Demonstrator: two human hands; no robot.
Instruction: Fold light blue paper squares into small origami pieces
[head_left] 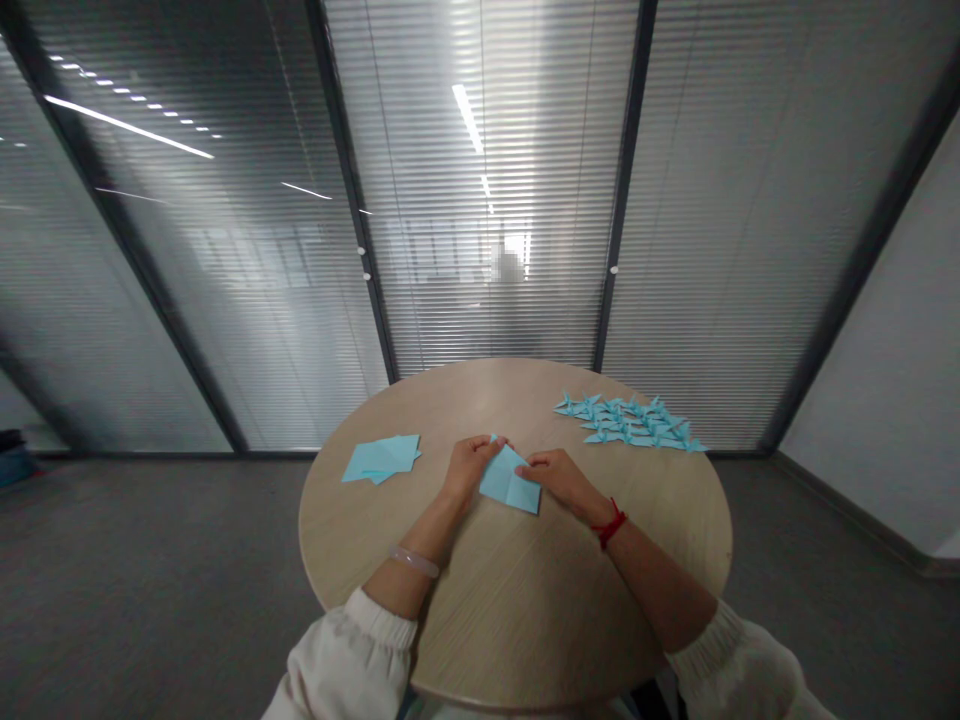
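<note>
A light-blue sheet of origami paper [511, 482], partly folded and with a crease down its middle, is held just over the round table. My left hand [472, 465] pinches its upper left edge, the thumb on top. On the right side, my right hand [556, 476] grips the edge between thumb and fingers. The fingertips behind the paper are hidden. To the left of my left hand lies a small stack of blue paper sheets [381, 457]. Rows of folded blue paper cranes [634, 422] stand at the table's far right.
The round wooden table [517, 620] fills the space before me. Behind it rises a glass wall with blinds [487, 300] and dark frames. Grey carpet [187, 560] surrounds the table, and a white wall [885, 400] stands at the right.
</note>
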